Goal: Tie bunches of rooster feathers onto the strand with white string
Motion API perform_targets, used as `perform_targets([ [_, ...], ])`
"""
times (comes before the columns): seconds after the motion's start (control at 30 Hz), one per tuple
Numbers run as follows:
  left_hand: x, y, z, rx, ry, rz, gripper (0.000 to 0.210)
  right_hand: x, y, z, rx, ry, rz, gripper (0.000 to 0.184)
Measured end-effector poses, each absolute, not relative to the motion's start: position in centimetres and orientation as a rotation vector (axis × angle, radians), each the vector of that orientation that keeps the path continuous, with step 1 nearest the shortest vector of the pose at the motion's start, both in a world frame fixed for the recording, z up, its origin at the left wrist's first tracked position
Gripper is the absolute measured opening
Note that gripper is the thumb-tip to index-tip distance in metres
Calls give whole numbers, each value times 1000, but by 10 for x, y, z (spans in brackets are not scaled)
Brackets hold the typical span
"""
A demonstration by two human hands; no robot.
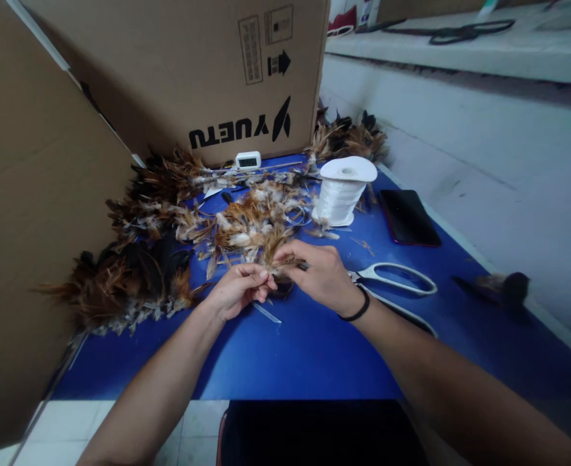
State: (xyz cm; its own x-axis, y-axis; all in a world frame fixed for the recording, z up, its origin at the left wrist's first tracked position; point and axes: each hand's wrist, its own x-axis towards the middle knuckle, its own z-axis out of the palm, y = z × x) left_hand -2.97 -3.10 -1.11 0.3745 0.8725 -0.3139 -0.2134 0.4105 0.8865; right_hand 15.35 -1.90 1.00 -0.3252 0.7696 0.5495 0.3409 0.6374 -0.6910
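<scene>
In front of me my left hand (242, 288) is closed, thumb and forefinger pinching the pale base of a small bunch of brown feathers (276, 251). My right hand (320, 274), a black band round its wrist, has its fingers closed on the same bunch from the right. The exact grip of each fingertip is partly hidden. A short end of clear ribbon (268, 314) sticks out below my left fingers. Scissors (363, 274) with white handles lie just right of my right hand, partly under the forearm.
Loose feathers (246, 220) cover the middle of the blue table (304, 369); darker feather bundles (120, 285) line its left side. A white ribbon spool (342, 194), a small digital clock (248, 160) and a phone (409, 217) stand or lie behind. A cardboard box (169, 71) bounds the back.
</scene>
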Motion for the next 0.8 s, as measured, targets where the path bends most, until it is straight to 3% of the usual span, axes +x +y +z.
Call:
perform_targets([
  [0.23,-30,-31,-8,873,912,879,23,149,-22,9,-941,-1821,624,16],
  [0.53,-29,-29,-3,803,842,1128,15,146,-18,4,-989,-1694,1190,19],
  [0.73,-30,-29,-6,777,843,1135,14,144,-26,3,-1087,-2212,661,4],
  [0.8,-30,-29,-7,772,829,1136,14,143,-27,-1,-1108,-2295,517,7],
])
